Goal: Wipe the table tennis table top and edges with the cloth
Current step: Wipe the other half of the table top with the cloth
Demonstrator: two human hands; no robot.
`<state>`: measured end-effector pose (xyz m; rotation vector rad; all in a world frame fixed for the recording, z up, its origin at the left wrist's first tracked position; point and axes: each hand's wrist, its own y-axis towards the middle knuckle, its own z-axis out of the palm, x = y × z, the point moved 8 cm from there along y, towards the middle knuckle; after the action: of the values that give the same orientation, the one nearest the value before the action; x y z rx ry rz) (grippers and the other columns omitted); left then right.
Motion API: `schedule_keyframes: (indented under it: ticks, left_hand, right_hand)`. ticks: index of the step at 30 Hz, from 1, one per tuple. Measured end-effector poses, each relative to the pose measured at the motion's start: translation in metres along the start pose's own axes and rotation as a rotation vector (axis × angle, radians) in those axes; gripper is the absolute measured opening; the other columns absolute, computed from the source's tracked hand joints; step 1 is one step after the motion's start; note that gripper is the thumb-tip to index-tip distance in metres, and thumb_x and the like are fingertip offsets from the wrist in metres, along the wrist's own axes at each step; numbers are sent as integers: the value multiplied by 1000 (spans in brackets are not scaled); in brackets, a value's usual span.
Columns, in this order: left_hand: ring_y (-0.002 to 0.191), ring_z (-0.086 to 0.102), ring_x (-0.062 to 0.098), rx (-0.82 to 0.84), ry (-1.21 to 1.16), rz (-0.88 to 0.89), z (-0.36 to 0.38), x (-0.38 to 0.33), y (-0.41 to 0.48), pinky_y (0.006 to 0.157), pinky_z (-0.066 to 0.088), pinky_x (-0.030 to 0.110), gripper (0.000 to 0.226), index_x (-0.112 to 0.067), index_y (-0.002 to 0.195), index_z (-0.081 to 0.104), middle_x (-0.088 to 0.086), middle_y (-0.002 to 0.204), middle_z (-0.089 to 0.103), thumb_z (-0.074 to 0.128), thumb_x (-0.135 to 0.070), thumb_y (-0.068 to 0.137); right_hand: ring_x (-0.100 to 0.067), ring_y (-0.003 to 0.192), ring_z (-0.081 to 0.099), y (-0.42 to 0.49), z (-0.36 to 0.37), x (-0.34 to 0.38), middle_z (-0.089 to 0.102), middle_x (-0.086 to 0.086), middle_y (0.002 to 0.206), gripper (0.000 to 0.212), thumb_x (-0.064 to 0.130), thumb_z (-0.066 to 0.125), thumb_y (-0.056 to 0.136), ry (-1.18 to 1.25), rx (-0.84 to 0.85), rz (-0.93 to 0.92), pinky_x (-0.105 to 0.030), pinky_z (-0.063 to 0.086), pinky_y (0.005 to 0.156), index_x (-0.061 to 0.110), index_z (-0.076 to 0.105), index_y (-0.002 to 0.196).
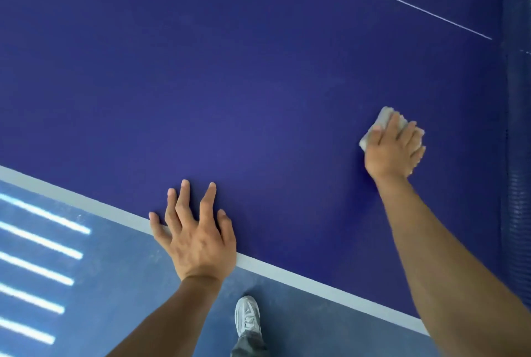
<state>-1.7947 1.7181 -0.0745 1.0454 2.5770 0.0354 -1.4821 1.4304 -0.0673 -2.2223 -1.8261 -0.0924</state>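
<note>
cloth on table top, right of centre

folded grey cloth (pixel 383 122) lies flat on the blue table top (pixel 230 69), right of centre, near the net (pixel 517 155). right hand (pixel 393 151) presses it, fingers laid straight over it. left hand (pixel 195 238) open, fingers spread, resting across the white edge line (pixel 287 270), lower centre.
</note>
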Motion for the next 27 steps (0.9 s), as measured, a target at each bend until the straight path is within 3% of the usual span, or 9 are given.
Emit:
schedule_keyframes:
  ticks: [2,4,7,10,13,17,22,25,27]
  left_hand:
    - [150,31,37,-26,3,12,1,0,-1,123,9,63,47,-24,140,60,15,159,41,47,-31,96]
    - [150,32,36,-35,4,26,2,1,0,123,9,63,47,-25,139,59,14,158,42,46,-32,95]
    - [151,32,35,-9,16,27,4,1,3,123,9,63,48,-25,140,58,13,159,42,46,-31,95]
    - [150,33,36,15,13,13,2,3,3,123,9,63,49,-24,141,60,14,159,42,45,-30,95]
    - [150,34,37,27,-1,7,1,2,5,123,10,63,49,-22,140,61,15,159,42,42,-27,95]
    - [151,32,35,61,-9,-25,-3,0,4,124,9,62,50,-23,141,60,13,160,41,39,-27,96]
    - [153,27,33,77,-37,-44,-5,-1,2,126,5,57,49,-24,144,57,11,162,37,39,-25,99]
    - [154,23,33,88,-43,-91,-6,0,-7,126,3,59,43,-19,146,54,12,162,36,48,-19,103]
    - [147,34,37,79,-104,-55,-12,-21,-22,125,11,58,38,-14,137,61,14,152,47,54,-18,100]
  right_hand:
    - [-38,161,-2,37,7,43,3,-18,174,63,48,14,111,9,-22,45,-60,-1,128,23,7,168]
    - [-36,161,0,45,25,109,5,-16,174,63,49,14,110,-40,-14,-70,-61,1,127,25,8,167]
    - [-34,160,1,-16,61,210,11,-11,174,61,49,21,108,-95,39,-484,-59,0,128,28,15,165]
    - [-34,160,5,-125,84,246,17,-10,172,60,49,30,106,-145,110,-854,-59,6,127,31,23,163]
    - [-34,160,7,-193,84,202,21,-11,171,59,47,31,107,-130,133,-921,-57,9,127,28,28,163]
    - [-33,161,10,-232,67,93,22,-11,172,61,50,34,107,-84,149,-734,-57,10,129,28,31,164]
    - [-35,158,24,-246,39,-45,28,-11,170,64,54,39,104,-73,110,-598,-62,25,124,26,38,162]
    - [-33,160,19,-237,23,-101,22,-9,172,71,61,38,101,-60,143,-552,-60,22,126,27,33,163]
    - [-30,162,8,-233,15,-129,12,-7,174,82,69,36,96,-31,176,-519,-55,10,130,28,24,166]
